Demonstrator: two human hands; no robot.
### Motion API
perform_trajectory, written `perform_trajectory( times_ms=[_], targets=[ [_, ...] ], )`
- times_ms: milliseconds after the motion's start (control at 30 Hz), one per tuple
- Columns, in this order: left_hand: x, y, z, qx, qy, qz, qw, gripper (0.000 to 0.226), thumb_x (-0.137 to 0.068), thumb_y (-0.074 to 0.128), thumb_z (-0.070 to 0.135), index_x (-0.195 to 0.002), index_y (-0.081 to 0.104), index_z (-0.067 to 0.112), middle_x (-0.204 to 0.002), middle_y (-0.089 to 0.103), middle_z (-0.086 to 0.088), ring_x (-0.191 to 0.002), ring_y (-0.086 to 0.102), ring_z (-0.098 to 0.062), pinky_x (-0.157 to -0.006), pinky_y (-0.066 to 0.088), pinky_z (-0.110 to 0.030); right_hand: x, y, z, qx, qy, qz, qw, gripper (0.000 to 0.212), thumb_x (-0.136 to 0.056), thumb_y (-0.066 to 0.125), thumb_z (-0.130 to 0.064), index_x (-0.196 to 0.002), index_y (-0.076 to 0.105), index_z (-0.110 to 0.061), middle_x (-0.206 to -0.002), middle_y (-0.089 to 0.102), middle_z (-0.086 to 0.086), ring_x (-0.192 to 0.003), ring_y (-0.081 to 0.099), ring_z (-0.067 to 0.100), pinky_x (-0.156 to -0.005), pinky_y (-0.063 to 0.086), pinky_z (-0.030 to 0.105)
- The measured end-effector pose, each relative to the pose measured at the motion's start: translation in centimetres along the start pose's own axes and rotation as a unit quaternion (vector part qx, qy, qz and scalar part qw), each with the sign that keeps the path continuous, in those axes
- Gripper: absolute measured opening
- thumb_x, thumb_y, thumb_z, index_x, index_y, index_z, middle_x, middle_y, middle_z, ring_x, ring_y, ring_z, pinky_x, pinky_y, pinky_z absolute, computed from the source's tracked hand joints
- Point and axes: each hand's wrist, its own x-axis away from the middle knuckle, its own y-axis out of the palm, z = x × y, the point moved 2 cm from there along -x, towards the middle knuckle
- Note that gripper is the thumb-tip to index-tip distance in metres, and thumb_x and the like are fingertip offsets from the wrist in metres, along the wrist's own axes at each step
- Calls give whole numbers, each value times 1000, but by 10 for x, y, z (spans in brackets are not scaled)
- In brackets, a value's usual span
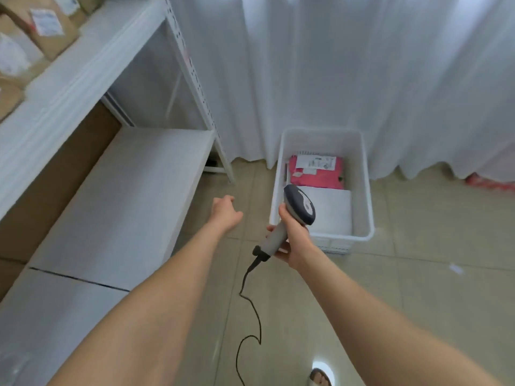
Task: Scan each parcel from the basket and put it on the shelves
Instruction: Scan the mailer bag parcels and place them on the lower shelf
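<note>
The scanner (299, 205) is gripped by its grey handle in the right hand (292, 239), fingers wrapped round it, and its dark head is held up over the near left corner of the basket (367, 190). A black cable (250, 316) is seen trailing from the handle's base down across the tiled floor (418, 288). The left hand (225, 213) is stretched out over the floor between the shelves (125, 196) and the basket; nothing is held in it, and its fingers are loosely curled. Inside the white basket, two parcels are seen: a pink parcel (320, 176) with a white label is lying at the far end, and a white parcel (331, 213) is laid flat just in front of it. Brown parcels (47, 32) are stacked on the upper shelf at the top left. The basket is set on the floor against a white curtain (334, 65).
</note>
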Motion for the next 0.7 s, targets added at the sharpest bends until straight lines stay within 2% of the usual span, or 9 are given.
perform_trajectory(
  times_ms=[67, 167, 300, 400, 533, 700],
  targets=[
    [-6, 12, 31, -4, 15, -8, 1000, 54, -92, 55, 15, -143, 38, 14, -145, 30, -12, -116, 51, -28, -92, 44, -33, -7, -23, -18, -32, 5, 11, 999, 39, -83, 69, -54, -100, 60, -21, -93, 69, 4, -91, 66, 24, -78, 57, 44],
    [-21, 28, 69, -12, 43, -22, 999, 55, -92, 56, 15, -143, 38, 14, -146, 31, -11, -121, 48, -27, -93, 42, -33, -19, -47, -40, -82, -3, 19, 996, 35, -83, 69, -52, -97, 60, -21, -92, 70, 5, -88, 66, 21, -69, 57, 41],
    [-50, 50, 108, -26, 71, -56, 996, 55, -91, 56, 13, -143, 37, 11, -146, 31, -12, -120, 48, -27, -91, 41, -29, -48, -71, -64, -117, -1, 46, 992, 38, -81, 71, -52, -98, 60, -20, -97, 71, 7, -93, 66, 22, -69, 57, 43],
    [-81, 67, 132, -49, 79, -83, 992, 56, -92, 55, 14, -144, 36, 11, -146, 31, -13, -123, 47, -28, -97, 41, -33, -75, -84, -84, -115, 5, 63, 991, 37, -80, 72, -53, -96, 59, -22, -98, 72, 7, -92, 67, 22, -67, 56, 41],
    [-134, 90, 163, -69, 81, -124, 986, 54, -91, 54, 14, -143, 37, 12, -144, 33, -14, -119, 50, -30, -96, 45, -36, -127, -97, -113, -108, 9, 88, 990, 38, -80, 73, -52, -94, 61, -20, -94, 72, 7, -91, 67, 23, -70, 57, 42],
    [-203, 130, 191, -113, 102, -156, 976, 55, -90, 54, 13, -143, 38, 12, -144, 36, -14, -121, 51, -29, -101, 45, -40, -199, -109, -142, -99, 15, 105, 989, 39, -82, 71, -51, -99, 60, -18, -83, 72, 5, -83, 67, 21, -61, 55, 36]
  ],
)
